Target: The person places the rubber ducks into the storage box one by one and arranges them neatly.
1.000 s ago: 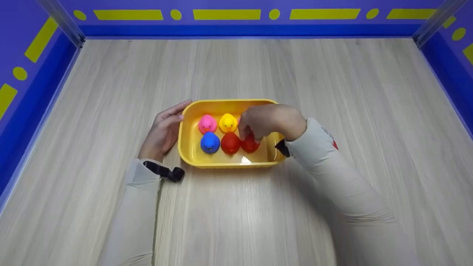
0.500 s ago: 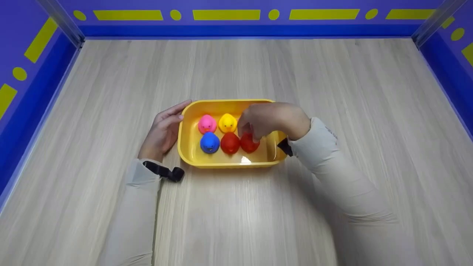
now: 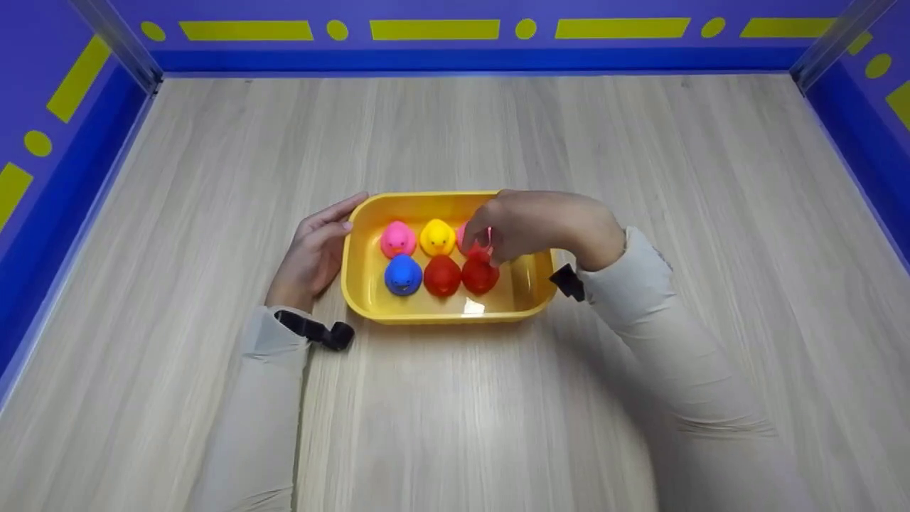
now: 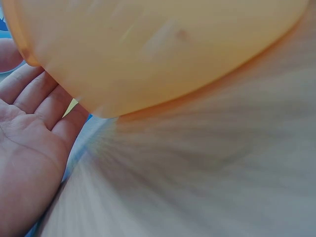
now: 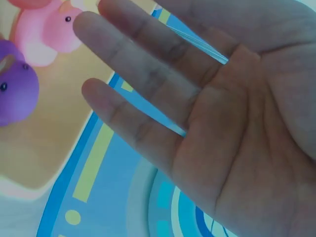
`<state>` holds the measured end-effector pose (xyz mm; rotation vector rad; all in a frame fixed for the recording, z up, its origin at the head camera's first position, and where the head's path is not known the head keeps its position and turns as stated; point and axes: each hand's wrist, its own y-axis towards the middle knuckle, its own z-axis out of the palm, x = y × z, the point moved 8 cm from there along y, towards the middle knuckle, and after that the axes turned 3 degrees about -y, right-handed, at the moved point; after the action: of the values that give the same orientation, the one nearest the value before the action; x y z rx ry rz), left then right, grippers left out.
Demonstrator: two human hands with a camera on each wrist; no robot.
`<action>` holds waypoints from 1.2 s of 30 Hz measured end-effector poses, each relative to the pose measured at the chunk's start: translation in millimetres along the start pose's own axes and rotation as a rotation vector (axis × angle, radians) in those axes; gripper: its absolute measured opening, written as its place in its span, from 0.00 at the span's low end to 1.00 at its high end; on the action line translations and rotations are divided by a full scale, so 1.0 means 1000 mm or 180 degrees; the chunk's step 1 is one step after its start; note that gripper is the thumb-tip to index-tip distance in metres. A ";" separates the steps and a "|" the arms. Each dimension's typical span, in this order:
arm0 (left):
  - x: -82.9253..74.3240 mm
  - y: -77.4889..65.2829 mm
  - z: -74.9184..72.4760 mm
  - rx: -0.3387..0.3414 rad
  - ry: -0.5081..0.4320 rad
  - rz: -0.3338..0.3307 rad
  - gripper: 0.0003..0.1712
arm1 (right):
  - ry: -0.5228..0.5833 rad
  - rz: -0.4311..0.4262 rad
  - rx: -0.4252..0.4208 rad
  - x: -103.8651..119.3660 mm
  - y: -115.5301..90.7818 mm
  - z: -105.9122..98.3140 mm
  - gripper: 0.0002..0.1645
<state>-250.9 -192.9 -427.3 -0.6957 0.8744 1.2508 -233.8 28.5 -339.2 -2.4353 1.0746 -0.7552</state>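
Observation:
A yellow tub [image 3: 426, 318] holds several rubber ducks. Pink [image 3: 398, 240] and yellow [image 3: 437, 237] ducks stand in the far row, with a second pink duck [image 5: 49, 32] partly covered by my hand. The near row has a blue duck [image 3: 403, 274] and two red ducks, one in the middle [image 3: 442, 276] and one at the right [image 3: 480, 275]. My left hand [image 3: 313, 245] rests along the tub's left end, fingers extended. My right hand [image 3: 544, 224] hovers over the right side, fingertips close above the right red duck, fingers extended in its wrist view.
A purple duck [image 5: 17, 86] shows beside the pink one in the right wrist view. The tub stands on a wood-grain table [image 3: 455, 412]. Blue and purple walls with yellow marks [image 3: 435, 30] border the table at the back and sides.
My right hand has drawn to the right and slightly away from the right red duck, uncovering more of it and of the second pink duck. The left hand and tub stay put.

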 end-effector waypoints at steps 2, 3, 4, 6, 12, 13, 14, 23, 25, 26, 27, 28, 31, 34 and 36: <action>0.000 0.000 0.000 -0.0009 -0.0004 -0.0006 0.25 | -0.0003 -0.0139 -0.0119 0.000 -0.004 -0.003 0.23; 0.001 0.000 0.000 -0.0017 -0.0007 -0.0008 0.25 | -0.0003 -0.0211 -0.0177 -0.001 -0.006 -0.004 0.22; 0.001 0.000 -0.001 -0.0021 -0.0010 -0.0011 0.25 | 0.0001 -0.0269 -0.0235 -0.001 -0.008 -0.006 0.22; 0.001 0.000 -0.001 -0.0031 -0.0015 -0.0016 0.25 | 0.0007 -0.0336 -0.0339 -0.003 -0.012 -0.008 0.21; 0.000 0.000 -0.001 -0.0026 -0.0010 0.0008 0.26 | -0.0010 -0.0587 -0.0746 -0.006 -0.024 -0.016 0.20; 0.000 0.000 -0.001 -0.0018 -0.0009 0.0009 0.26 | -0.0017 -0.0649 -0.0823 -0.006 -0.026 -0.017 0.20; 0.000 0.000 0.000 -0.0010 -0.0008 0.0010 0.26 | -0.0016 -0.0704 -0.0893 -0.007 -0.029 -0.017 0.20; 0.001 0.001 -0.002 -0.0044 0.0005 -0.0001 0.26 | -0.0084 -0.1010 -0.1361 -0.018 -0.049 -0.016 0.20; 0.002 0.001 -0.003 -0.0054 0.0012 -0.0004 0.26 | -0.0051 -0.0981 -0.1383 -0.023 -0.051 -0.015 0.20; 0.002 0.001 -0.003 -0.0061 0.0019 -0.0005 0.26 | -0.0035 -0.0946 -0.1392 -0.025 -0.053 -0.014 0.20; 0.002 0.001 -0.003 -0.0064 0.0024 -0.0005 0.26 | -0.0022 -0.0921 -0.1402 -0.028 -0.054 -0.013 0.19; 0.002 0.001 -0.003 -0.0076 0.0021 -0.0007 0.26 | -0.0009 -0.0903 -0.1417 -0.030 -0.055 -0.012 0.19; 0.002 0.000 -0.003 -0.0085 0.0039 -0.0011 0.26 | 0.0028 -0.0841 -0.1451 -0.038 -0.060 -0.010 0.18; 0.002 0.000 -0.003 -0.0090 0.0038 -0.0015 0.25 | 0.0059 -0.0796 -0.1479 -0.045 -0.065 -0.008 0.18; 0.002 0.000 -0.003 -0.0096 0.0040 -0.0014 0.25 | 0.0073 -0.0707 -0.1460 -0.051 -0.068 -0.006 0.18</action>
<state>-251.7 -194.4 -430.4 -0.7297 0.8654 1.2591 -228.0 110.0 -314.8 -2.9786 1.0945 -0.6596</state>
